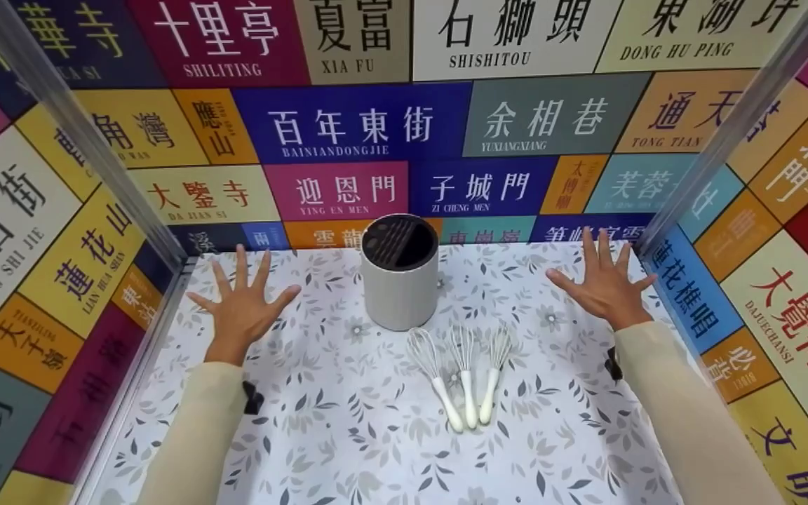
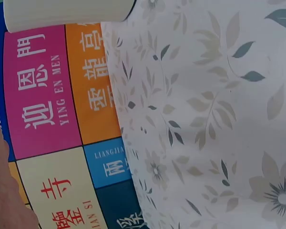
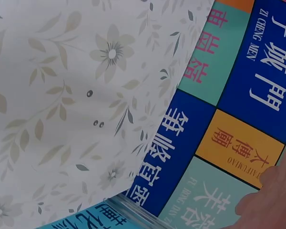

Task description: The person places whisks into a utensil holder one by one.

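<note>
My left hand is spread wide with straight fingers over the left side of the table, holding nothing. On the right side my right hand is spread the same way, also holding nothing. Between them, toward the back, stands a light grey utensil holder with a dark slotted top. In front of it lie three whisks side by side: a left whisk, a middle whisk and a right whisk, with cream handles toward me. Part of the left hand edges into the left wrist view.
A white cloth with leaf and flower print covers the table. Panels of coloured sign blocks enclose the back and both sides. Metal corner posts rise at the back left and right. Dark straps show at both wrists.
</note>
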Action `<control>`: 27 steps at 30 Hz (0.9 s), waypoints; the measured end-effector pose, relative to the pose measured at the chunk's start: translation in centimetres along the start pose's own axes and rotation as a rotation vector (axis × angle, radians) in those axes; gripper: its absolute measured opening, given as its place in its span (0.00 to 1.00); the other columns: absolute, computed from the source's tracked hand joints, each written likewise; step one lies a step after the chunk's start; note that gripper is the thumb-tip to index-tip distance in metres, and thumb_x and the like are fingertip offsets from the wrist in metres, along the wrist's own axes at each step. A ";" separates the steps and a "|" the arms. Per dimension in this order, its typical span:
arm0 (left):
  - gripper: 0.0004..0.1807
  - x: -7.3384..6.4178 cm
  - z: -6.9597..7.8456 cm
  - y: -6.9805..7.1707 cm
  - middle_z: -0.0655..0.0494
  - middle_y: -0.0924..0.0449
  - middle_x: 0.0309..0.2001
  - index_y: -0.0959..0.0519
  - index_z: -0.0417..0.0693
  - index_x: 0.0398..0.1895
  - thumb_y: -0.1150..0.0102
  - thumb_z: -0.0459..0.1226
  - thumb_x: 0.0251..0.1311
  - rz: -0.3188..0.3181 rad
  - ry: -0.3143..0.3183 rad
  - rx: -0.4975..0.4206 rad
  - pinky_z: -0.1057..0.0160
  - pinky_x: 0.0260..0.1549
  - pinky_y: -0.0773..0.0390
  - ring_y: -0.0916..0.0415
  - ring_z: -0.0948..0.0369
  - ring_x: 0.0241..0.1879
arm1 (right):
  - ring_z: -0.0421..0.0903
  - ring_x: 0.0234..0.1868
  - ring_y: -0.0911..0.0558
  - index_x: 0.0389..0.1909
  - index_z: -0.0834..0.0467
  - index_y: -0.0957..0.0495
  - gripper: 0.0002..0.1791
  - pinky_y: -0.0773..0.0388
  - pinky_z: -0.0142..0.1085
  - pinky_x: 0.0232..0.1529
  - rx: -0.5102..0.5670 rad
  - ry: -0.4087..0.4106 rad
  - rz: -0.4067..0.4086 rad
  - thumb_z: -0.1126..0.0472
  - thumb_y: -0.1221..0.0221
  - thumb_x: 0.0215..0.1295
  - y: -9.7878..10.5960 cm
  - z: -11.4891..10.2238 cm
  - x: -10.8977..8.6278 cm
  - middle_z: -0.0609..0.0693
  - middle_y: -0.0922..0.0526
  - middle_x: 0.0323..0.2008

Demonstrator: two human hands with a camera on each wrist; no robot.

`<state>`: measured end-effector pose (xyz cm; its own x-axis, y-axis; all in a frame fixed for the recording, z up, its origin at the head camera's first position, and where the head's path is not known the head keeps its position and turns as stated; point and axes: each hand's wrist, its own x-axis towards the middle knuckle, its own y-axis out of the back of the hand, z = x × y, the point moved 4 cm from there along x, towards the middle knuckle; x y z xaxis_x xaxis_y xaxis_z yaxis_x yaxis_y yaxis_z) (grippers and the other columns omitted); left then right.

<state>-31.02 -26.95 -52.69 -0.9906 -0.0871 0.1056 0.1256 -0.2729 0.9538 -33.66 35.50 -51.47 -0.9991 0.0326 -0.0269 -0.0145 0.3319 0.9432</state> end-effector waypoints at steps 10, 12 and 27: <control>0.54 -0.3 2.9 -0.5 0.56 0.74 0.84 0.58 0.70 0.83 0.57 0.78 0.58 0.028 -0.077 -0.069 0.14 0.60 0.77 0.70 0.35 0.81 | 0.76 0.78 0.63 0.79 0.39 0.84 0.64 0.72 0.86 0.58 0.083 -0.017 -0.031 0.15 0.56 0.59 -1.7 0.0 -1.4 0.62 0.68 0.82; 0.55 -0.3 3.7 -0.5 0.52 0.70 0.85 0.56 0.68 0.84 0.57 0.78 0.58 0.027 -0.090 -0.085 0.16 0.63 0.73 0.64 0.36 0.81 | 0.76 0.78 0.56 0.78 0.39 0.85 0.63 0.64 0.85 0.62 0.093 -0.012 -0.035 0.15 0.57 0.59 -2.1 -0.1 -1.7 0.64 0.64 0.82; 0.45 1.2 10.9 -0.2 0.48 0.47 0.81 0.37 0.59 0.79 0.39 0.64 0.62 0.072 -0.286 -0.193 0.31 0.70 0.38 0.38 0.41 0.75 | 0.72 0.55 0.20 0.82 0.45 0.76 0.63 0.26 0.69 0.53 0.166 0.028 -0.043 0.16 0.58 0.61 -4.9 -2.2 -4.1 0.71 0.26 0.66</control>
<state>-32.83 -16.52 -49.71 -0.9505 0.1519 0.2712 0.1765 -0.4542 0.8732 -29.56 31.63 -55.28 -0.9985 -0.0102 -0.0546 -0.0527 0.4838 0.8736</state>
